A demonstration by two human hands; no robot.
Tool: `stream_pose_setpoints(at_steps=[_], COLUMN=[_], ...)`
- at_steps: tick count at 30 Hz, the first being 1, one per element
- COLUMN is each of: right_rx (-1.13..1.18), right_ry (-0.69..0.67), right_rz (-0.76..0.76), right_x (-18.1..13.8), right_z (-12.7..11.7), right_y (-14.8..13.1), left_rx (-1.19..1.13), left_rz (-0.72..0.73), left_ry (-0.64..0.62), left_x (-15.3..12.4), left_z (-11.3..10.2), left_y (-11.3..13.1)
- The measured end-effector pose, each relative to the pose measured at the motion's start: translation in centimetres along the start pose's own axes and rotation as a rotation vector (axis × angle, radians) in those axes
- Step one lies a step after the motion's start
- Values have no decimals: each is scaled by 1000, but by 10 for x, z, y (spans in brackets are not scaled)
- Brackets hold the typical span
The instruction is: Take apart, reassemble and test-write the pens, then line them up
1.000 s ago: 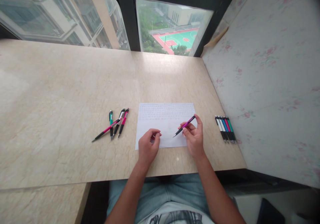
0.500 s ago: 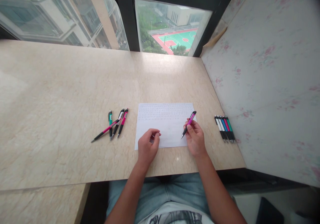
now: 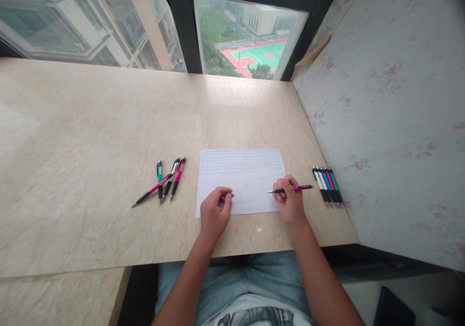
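Note:
My right hand (image 3: 290, 202) is closed around a purple pen (image 3: 302, 187) with a black grip. The pen lies nearly level, its tip to the left, above the right part of a white sheet of paper (image 3: 236, 190). Rows of small handwriting cover the sheet's upper part. My left hand (image 3: 217, 209) rests on the lower left of the sheet, fingers curled in and thumb close to the index finger. Nothing shows in it.
Left of the sheet lie several pens, a pink pen (image 3: 154, 189) crossing a green pen (image 3: 160, 173). A row of pens (image 3: 327, 185) lies side by side at the right, near the flowered wall (image 3: 392, 122). Windows (image 3: 250, 40) stand behind the marble-patterned desk (image 3: 109, 122).
My right hand has shifted slightly right, and the purple pen has turned from steeply slanted to nearly level. My left hand stays in place.

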State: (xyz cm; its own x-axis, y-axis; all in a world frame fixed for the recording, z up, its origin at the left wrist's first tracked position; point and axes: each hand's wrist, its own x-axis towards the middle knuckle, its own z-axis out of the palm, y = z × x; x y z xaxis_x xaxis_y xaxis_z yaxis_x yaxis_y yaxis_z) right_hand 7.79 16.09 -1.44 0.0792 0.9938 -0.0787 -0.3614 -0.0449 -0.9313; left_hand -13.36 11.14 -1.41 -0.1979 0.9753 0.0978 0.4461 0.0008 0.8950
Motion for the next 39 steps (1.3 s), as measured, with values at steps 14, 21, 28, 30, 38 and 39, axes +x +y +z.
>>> stream_pose_setpoints(at_steps=[14,21,28,30,38,39], right_rx=[-891,-900,-933,-928,-935,-939], right_ry=[70,86,94,95,153,148], right_rz=[-314,-283,-308,-305,-333,-333], right_x=[41,41,42,41,42,42], right_z=[-4,-5,-3,-3,-4,-4], right_y=[13,12,14,14,14,14], left_rx=[28,46,60,62,60,59], left_rz=[-21,-21,-16,-17,-20,-20], left_ry=[-5,-26,-22,-22,-19,-18], left_x=[0,1,1,1,1,1], left_z=[1,2,1,1,0,0], left_y=[-1,-4,-1,0,1,2])
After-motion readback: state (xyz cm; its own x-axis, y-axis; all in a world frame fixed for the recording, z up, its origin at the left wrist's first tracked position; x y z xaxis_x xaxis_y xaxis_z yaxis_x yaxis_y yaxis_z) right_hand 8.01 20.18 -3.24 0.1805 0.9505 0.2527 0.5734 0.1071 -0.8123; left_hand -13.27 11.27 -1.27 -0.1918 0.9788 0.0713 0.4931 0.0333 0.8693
